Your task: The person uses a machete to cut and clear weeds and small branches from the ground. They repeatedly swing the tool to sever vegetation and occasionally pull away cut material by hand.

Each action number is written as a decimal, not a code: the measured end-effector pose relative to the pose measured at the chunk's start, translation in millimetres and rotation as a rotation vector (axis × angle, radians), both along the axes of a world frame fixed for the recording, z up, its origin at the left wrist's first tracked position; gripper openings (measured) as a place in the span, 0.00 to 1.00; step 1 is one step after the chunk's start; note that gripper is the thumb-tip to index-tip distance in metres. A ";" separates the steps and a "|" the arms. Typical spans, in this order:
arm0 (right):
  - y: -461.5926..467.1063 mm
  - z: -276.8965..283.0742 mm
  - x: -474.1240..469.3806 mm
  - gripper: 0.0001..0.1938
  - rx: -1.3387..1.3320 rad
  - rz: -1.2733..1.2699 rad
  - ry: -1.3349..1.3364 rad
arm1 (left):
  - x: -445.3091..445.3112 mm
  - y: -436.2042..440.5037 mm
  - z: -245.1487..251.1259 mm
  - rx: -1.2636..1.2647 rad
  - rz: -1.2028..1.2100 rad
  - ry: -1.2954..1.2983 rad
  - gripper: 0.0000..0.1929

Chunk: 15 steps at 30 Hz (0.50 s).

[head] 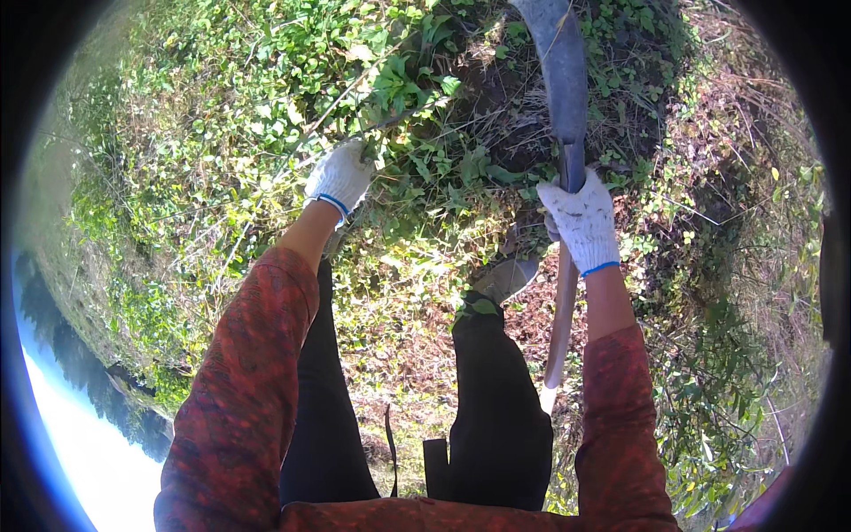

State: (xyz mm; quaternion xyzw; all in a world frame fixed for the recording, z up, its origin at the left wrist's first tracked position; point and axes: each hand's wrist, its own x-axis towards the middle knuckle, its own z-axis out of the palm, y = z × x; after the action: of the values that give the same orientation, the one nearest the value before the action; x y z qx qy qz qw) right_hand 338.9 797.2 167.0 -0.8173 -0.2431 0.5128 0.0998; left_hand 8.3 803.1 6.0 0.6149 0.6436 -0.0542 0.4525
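My right hand (585, 219), in a white knit glove with a blue cuff, grips a long-handled brush hook just below its blade. The grey curved metal blade (565, 80) runs up past the top edge of the view. Its wooden handle (562, 319) slants down beside my right leg. My left hand (339, 174), gloved alike and soiled at the fingers, is closed around thin plant stems (405, 118) among green leaves. The fingers themselves are largely hidden behind the glove's back.
Dense low weeds (233, 133) and vines cover the ground on the left. Dry stalks and brush (744, 219) stand at the right. My shoe (508, 279) rests on leaf litter below a shaded hollow (505, 126). Trees (80, 372) show far off at lower left.
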 end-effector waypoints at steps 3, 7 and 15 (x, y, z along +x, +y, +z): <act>31.9 -40.8 -7.9 0.13 0.115 0.049 -0.045 | 6.7 1.1 2.5 0.048 -0.024 -0.018 0.13; -76.0 -119.8 -32.5 0.19 -0.408 0.877 -0.236 | -17.0 15.0 4.3 0.077 -0.089 0.025 0.14; -58.0 -17.1 -51.2 0.22 -0.293 0.842 -0.117 | -241.0 -87.8 33.4 -0.009 0.098 0.212 0.13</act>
State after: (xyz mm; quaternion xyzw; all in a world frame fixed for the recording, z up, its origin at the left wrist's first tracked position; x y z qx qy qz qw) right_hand 287.7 739.2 149.9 -0.6804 -0.4845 0.4906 -0.2483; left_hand -232.6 715.3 39.4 0.5713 0.7169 -0.0996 0.3870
